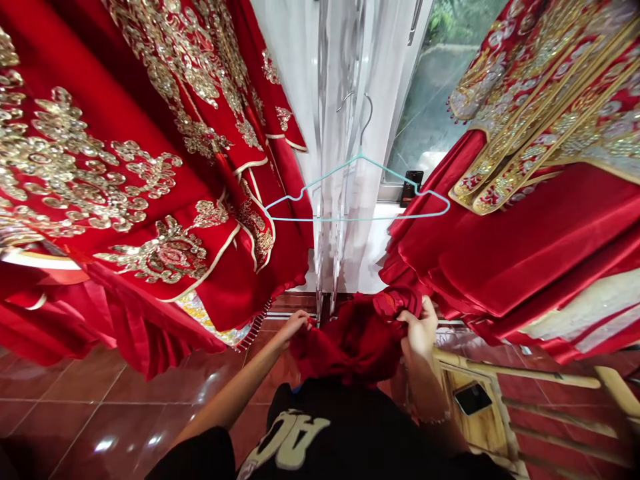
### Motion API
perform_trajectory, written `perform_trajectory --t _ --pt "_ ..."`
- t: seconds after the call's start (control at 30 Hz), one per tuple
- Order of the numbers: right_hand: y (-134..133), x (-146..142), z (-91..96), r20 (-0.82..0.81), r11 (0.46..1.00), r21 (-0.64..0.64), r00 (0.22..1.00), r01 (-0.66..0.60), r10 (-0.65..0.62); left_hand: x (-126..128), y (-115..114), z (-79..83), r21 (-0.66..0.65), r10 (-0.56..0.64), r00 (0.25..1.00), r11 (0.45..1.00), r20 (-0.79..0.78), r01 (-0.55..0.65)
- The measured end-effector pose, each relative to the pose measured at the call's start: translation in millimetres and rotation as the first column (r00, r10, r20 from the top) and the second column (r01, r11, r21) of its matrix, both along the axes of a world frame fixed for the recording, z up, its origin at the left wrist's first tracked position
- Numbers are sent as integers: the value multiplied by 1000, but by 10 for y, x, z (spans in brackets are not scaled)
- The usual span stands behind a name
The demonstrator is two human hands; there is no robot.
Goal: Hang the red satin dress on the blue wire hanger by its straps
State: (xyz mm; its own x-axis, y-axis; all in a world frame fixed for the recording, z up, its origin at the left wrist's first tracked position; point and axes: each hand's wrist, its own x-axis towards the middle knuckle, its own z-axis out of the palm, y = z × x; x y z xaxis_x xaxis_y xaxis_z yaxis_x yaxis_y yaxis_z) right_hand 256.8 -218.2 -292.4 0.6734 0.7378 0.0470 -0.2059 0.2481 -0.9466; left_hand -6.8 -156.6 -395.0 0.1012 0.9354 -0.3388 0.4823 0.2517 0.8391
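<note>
A dark red cloth garment (345, 337) hangs bunched between my hands, low in front of my body. My left hand (296, 325) pinches its left edge with closed fingers. At the upper right of the cloth, my right hand (421, 327) grips a gathered, folded part of it. What kind of garment it is, I cannot tell. Above and beyond the cloth, a light blue wire hanger (357, 218) hangs bare, with its metal hook (369, 113) at the top. Neither hand touches the hanger.
Red garments with gold sequins (150, 167) hang on the left, and more embroidered red clothing (520, 227) on the right. A clear upright rack (327, 167) stands ahead. Below right, a phone (473, 398) lies on a wooden chair (480, 433). Another dark phone (411, 187) leans by the window (435, 100).
</note>
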Motion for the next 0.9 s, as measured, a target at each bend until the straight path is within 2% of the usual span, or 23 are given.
perform_trajectory --t 0.07,0.1,0.17,0.2,0.23,0.27,0.33,0.43,0.5,0.6,0.7,0.77,0.83,0.9 --pt "13 -25 -12 -94 998 0 994 -55 55 48 -124 138 11 60 979 998 196 -63" --pt "17 -47 -9 -138 997 4 987 -81 81 80 -184 232 7 97 938 994 334 -105" --pt "21 -122 15 -204 990 25 968 -142 144 194 -284 440 -18 132 795 988 593 -151" --pt "21 -176 35 -226 983 39 957 -178 182 281 -320 538 -13 111 728 990 676 -140" --pt "19 -235 58 -243 975 52 945 -215 221 387 -343 620 13 66 691 994 720 -108" --pt "15 -298 82 -258 967 65 932 -245 253 504 -354 681 59 8 688 995 725 -74" --pt "0 -410 128 -285 954 82 910 -288 299 732 -342 729 127 -16 700 986 714 -107" --pt "-42 -490 178 -298 939 78 891 -334 342 902 -277 654 74 176 672 943 720 -326" --pt "-74 -473 199 -287 937 75 893 -341 348 833 -234 568 15 267 648 918 713 -395" --pt "-117 -400 223 -254 950 70 916 -303 311 517 -199 452 -144 356 621 920 698 -366" --pt "-149 -360 247 -210 958 67 935 -278 286 173 -195 346 -337 461 619 887 636 -314" --pt "-165 -370 267 -192 954 77 935 -288 298 46 -205 260 -377 441 683 891 583 -253" --pt "-179 -402 290 -184 942 92 924 -323 335 31 -215 161 -381 321 772 918 548 -112" --pt "-193 -443 313 -176 924 106 907 -368 382 109 -209 61 -366 176 817 930 549 46"
